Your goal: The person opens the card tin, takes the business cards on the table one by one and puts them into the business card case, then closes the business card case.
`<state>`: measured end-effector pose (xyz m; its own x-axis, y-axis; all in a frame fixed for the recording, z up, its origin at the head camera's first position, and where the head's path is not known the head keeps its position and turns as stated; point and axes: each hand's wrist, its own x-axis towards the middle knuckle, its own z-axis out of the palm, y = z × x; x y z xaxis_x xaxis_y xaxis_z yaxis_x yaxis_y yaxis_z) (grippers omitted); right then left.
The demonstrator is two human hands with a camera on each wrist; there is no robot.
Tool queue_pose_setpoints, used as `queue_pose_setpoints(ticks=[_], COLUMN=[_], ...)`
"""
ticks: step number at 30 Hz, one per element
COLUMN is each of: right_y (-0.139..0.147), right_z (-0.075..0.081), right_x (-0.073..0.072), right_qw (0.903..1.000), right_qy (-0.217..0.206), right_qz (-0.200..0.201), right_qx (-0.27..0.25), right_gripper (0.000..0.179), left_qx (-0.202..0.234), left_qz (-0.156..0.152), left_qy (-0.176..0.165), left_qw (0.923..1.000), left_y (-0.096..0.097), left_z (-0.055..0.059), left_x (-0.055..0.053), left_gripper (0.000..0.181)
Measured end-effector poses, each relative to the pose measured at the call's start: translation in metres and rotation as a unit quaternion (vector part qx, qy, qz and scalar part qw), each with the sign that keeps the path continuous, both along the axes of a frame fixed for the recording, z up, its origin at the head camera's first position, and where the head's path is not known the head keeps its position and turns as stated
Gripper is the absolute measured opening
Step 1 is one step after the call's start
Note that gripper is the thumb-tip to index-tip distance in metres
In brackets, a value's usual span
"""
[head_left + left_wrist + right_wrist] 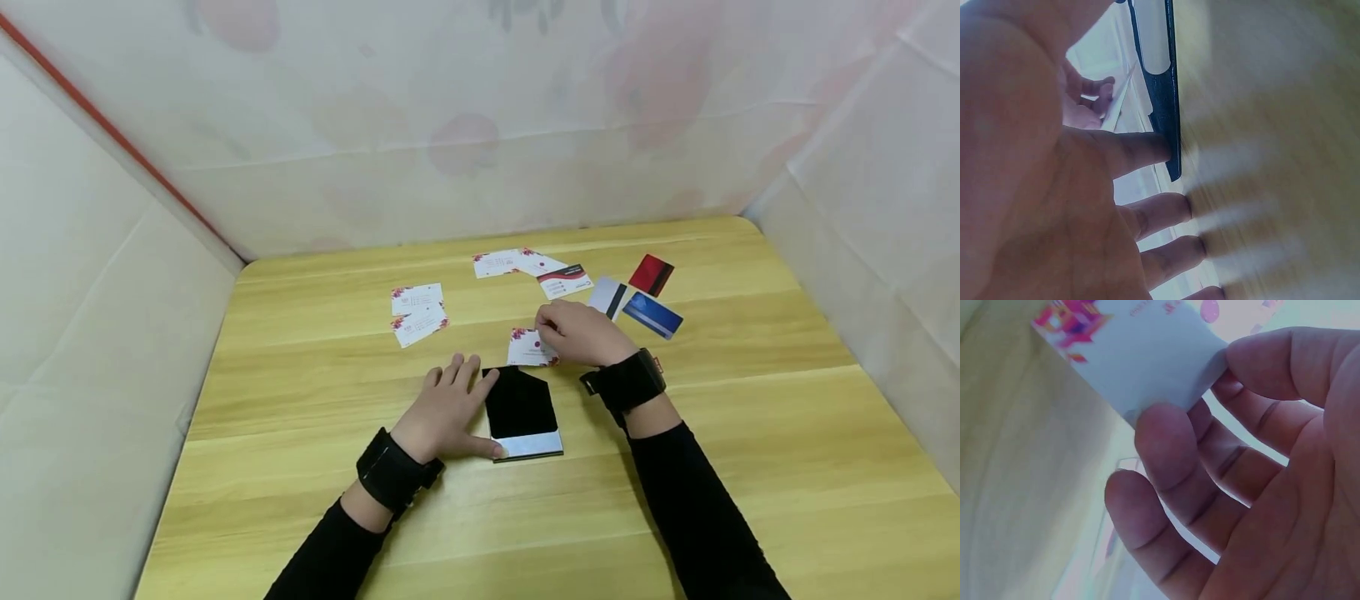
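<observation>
In the head view, my right hand [585,332] holds a white business card [531,350] with pink floral corners just beyond a flat black card holder [520,404]. The right wrist view shows the thumb and fingers pinching the edge of this card [1141,362]. My left hand [446,408] rests with spread fingers at the left side of the card holder; its index finger and thumb touch the holder. In the left wrist view, the index fingertip lies on the dark holder [1165,106], while the other fingertips touch the table.
Two floral cards [418,315] overlap on the left of the wooden table [300,400]. At the back lie more floral cards [497,263] and a red-black-white card [565,282]. A white striped card [606,296], a red card [651,275] and a blue card [652,315] are at the right.
</observation>
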<state>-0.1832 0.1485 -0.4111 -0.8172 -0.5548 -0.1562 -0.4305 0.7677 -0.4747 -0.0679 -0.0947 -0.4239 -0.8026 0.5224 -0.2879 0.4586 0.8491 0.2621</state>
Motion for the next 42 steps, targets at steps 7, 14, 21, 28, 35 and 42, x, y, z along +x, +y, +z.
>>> queue_pose_setpoints(ticks=[7,14,21,28,35,42], right_y=[-0.006,-0.017,-0.021,-0.025,-0.029,-0.03], right_z=[0.007,0.008,0.0,-0.007,-0.009,-0.011], right_x=[0.009,0.02,0.034,0.041,0.045,0.052], right_qw=[0.9991,0.9948,0.9901,0.9897,0.9892,0.9919], right_qy=[-0.024,-0.053,-0.072,-0.072,-0.07,-0.057], right_qz=[0.024,0.086,0.121,0.124,0.127,0.109], right_qx=[-0.028,-0.015,-0.005,0.005,0.024,0.033], right_gripper=[0.014,0.013,0.014,0.014,0.008,0.012], left_qx=[-0.015,-0.043,-0.031,-0.027,-0.027,-0.028], left_qz=[-0.004,-0.009,0.001,0.009,0.005,0.004], left_qy=[0.009,0.023,0.015,0.003,0.0,-0.001], left_qw=[0.9998,0.9988,0.9994,0.9996,0.9996,0.9996], left_y=[0.0,0.0,0.001,0.0,-0.001,0.0], left_z=[-0.001,-0.004,-0.002,-0.002,-0.002,-0.004], left_x=[-0.001,-0.004,-0.003,-0.002,-0.002,-0.002], left_gripper=[0.111,0.113,0.113,0.114,0.114,0.113])
